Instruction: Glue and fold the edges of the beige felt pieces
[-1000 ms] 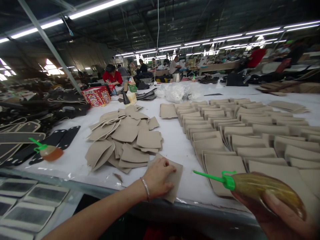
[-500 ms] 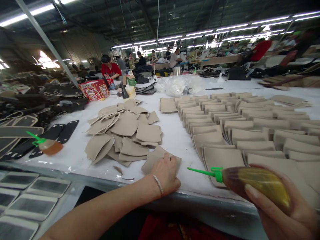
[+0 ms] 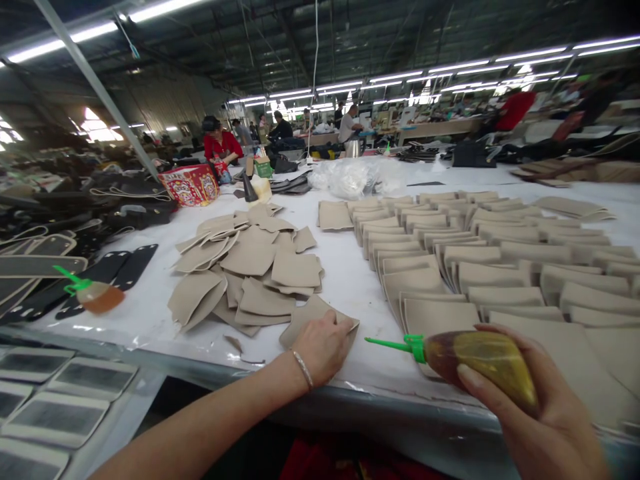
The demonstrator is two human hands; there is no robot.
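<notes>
My left hand (image 3: 324,347), a bracelet at its wrist, has its fingers curled over the right edge of a beige leather-like piece (image 3: 307,319) at the front of the table. A loose pile of similar beige pieces (image 3: 250,250) lies just beyond. My right hand (image 3: 545,407) is wrapped around a squeeze bottle (image 3: 480,363) of amber liquid. The bottle lies tilted, its thin green nozzle (image 3: 395,345) pointing left toward my left hand, a small gap apart. Rows of overlapping beige pieces (image 3: 515,277) stretch behind and to the right of the bottle.
A second squeeze bottle (image 3: 100,297) rests at left beside black straps (image 3: 133,267). A red patterned box (image 3: 190,185) and clear plastic wrap (image 3: 350,177) stand farther back. Framed dark panels (image 3: 60,417) lie lower left. A person in red (image 3: 220,147) works across the table.
My right hand has brought the bottle left, so its nozzle is closer to my left hand. My left hand has shifted slightly left, still at the beige piece.
</notes>
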